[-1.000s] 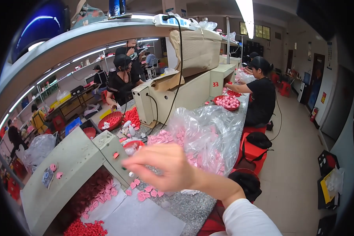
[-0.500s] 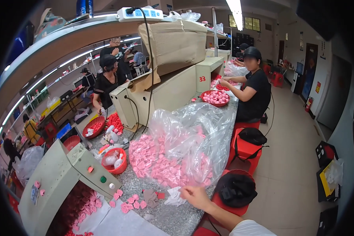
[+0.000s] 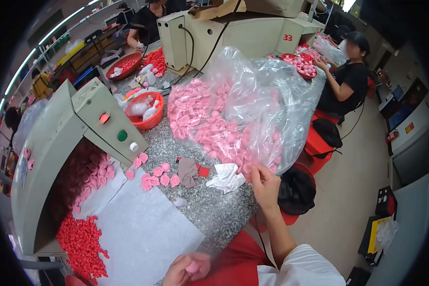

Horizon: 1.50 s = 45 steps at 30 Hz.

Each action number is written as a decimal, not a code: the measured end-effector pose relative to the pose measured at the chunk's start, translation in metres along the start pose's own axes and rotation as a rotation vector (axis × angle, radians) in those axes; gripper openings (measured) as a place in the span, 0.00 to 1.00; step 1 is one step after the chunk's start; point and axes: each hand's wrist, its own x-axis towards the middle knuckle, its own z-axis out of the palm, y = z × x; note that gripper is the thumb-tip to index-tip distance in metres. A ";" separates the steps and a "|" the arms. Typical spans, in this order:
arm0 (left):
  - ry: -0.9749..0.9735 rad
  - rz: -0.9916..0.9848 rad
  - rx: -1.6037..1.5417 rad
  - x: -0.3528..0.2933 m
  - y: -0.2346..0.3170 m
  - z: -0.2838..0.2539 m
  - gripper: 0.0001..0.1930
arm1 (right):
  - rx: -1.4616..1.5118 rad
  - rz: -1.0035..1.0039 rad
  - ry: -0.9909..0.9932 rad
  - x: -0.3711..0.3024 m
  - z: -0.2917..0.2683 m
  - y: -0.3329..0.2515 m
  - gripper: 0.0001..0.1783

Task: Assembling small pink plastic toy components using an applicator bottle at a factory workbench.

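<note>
Low in front of me, my left hand is closed around a small rounded pink piece. My right hand reaches out to the near edge of a large clear plastic bag full of pink pieces. Its thumb and fingers are pressed together; what they pinch, if anything, is hidden. Beside those fingers lies a crumpled white cloth. Further left are a grey-brown cloth, a small red square and several loose pink pieces.
At left stands a beige machine housing with buttons; pink pieces and small red pieces lie in its opening, by white paper. A red basket holds white bottles. Co-workers sit further along the speckled table.
My view has tilted down, bringing my left hand with the pink piece into sight. My right hand has gone from the white cloth's near side to the bag's edge.
</note>
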 end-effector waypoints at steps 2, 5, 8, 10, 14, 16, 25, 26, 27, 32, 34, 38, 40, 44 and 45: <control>-0.053 -0.075 -0.105 0.009 -0.002 -0.010 0.18 | 0.020 0.054 -0.040 -0.006 0.012 0.009 0.06; -0.145 -0.192 -0.260 0.012 -0.007 -0.025 0.19 | -0.080 -0.141 -0.137 -0.015 0.031 -0.014 0.06; -0.072 -0.137 -0.221 0.015 -0.013 -0.023 0.20 | -0.227 -0.251 -0.152 -0.015 0.035 -0.020 0.05; 0.002 -0.035 -0.140 0.015 -0.015 -0.021 0.20 | -0.322 -0.309 -0.195 -0.015 0.036 -0.020 0.07; 0.391 0.086 0.377 0.005 -0.008 -0.017 0.16 | -0.497 -0.376 -0.232 -0.022 0.038 -0.010 0.07; 0.029 0.371 -0.091 -0.004 -0.010 -0.044 0.19 | -0.514 -0.446 -0.269 -0.025 0.044 -0.001 0.09; -0.178 0.287 -0.644 0.008 -0.027 -0.076 0.15 | -0.251 -0.211 -0.283 -0.027 0.000 -0.037 0.08; -0.225 0.318 -0.638 0.008 -0.030 -0.080 0.14 | -0.108 -0.176 -0.341 -0.036 -0.001 -0.054 0.08; -0.200 0.339 -0.658 0.008 -0.028 -0.074 0.14 | 0.051 -0.173 -0.446 -0.051 0.003 -0.070 0.08; 0.170 0.335 -0.506 0.002 -0.056 -0.044 0.16 | 0.112 -0.493 -0.622 -0.138 0.016 -0.110 0.13; 0.186 0.343 -0.214 -0.004 -0.050 -0.045 0.16 | 0.228 -0.384 -0.692 -0.140 0.015 -0.098 0.12; 0.120 0.243 -0.250 -0.003 -0.041 -0.056 0.14 | 0.362 -0.363 -0.920 -0.131 0.019 -0.077 0.13; 0.103 0.238 -0.232 -0.005 -0.039 -0.059 0.11 | 0.463 -0.309 -1.002 -0.125 0.016 -0.077 0.11; 0.003 0.156 0.102 -0.014 -0.036 -0.058 0.14 | 0.676 -0.113 -1.166 -0.115 0.009 -0.075 0.08; 0.020 0.147 0.134 -0.016 -0.034 -0.055 0.14 | 0.532 -0.203 -1.086 -0.110 0.007 -0.075 0.07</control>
